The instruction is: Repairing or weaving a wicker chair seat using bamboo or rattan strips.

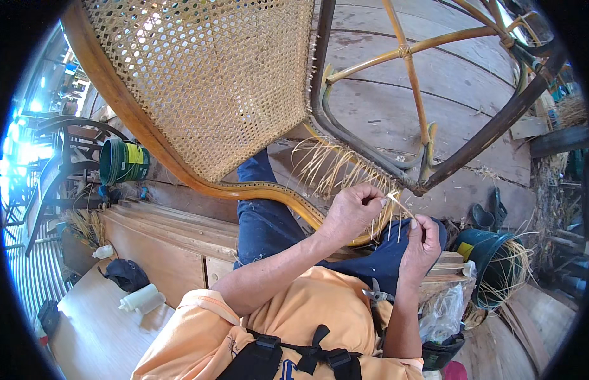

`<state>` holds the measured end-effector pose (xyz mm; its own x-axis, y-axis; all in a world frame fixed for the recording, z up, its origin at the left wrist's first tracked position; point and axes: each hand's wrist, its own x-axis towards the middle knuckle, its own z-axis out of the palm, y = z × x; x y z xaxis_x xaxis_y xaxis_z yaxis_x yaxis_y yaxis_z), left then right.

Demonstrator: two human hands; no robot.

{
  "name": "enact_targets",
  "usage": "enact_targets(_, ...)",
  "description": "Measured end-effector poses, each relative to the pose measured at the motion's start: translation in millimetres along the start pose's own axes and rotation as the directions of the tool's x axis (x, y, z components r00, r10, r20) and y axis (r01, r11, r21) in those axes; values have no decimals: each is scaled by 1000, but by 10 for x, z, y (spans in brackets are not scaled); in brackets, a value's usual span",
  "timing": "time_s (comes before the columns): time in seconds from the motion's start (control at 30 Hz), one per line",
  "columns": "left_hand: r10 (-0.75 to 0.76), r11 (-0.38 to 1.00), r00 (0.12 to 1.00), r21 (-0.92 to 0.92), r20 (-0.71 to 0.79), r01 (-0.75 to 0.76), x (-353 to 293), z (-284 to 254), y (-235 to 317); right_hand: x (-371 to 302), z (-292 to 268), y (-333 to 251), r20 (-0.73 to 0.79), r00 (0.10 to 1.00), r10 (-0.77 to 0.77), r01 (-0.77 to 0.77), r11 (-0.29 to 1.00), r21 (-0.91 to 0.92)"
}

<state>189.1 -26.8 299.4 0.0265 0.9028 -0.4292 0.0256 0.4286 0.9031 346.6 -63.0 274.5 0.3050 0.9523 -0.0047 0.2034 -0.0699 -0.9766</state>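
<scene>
A: Both forearms come up from the lower edge, bent at the elbow, and meet just under the chair [205,95].

B: The left hand [352,212] is curled, fingers closed in a pinch on a thin pale strip [399,204] of cane. The wrist is cocked back toward the chest.

A: And the right hand [422,244] sits just beside it, knuckles up, fingers closed around the same strip lower down. The 2 hands are near each other, not touching.

B: The strip runs between them, right below the front edge of the woven seat, where loose cane ends [335,168] hang in a fringe.

A: The chair is tipped over the lap, its curved wooden rim resting against the blue trousers [266,218].

B: Pliers [377,294] lie on the lap by the right forearm. A dark bucket [494,263] of cane stands on the plank floor to the right, a green bucket [123,161] well off to the left.
</scene>
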Motion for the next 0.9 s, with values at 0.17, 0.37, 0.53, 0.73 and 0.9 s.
enact_targets(0.17,127,987,991,105,-49,-121,-9,22,-27,29,5,-29,-18,999,29,-28,999,41)
enact_targets(0.37,130,987,991,101,-44,-125,-4,-5,-87,-30,-77,-55,-29,994,103,-102,994,37)
enact_targets(0.53,20,1000,1000,10,-21,-20,-12,3,-49,-91,-54,-31,22,999,40,-40,999,-2)
enact_targets(0.73,-174,961,984,-215,28,176,-25,-31,4,-83,-2,-42,-3,988,155,-154,982,106)
enact_targets(0.9,102,989,992,116,-76,-92,-38,-75,-95,-100,108,11,8,1000,-8,8,999,33)
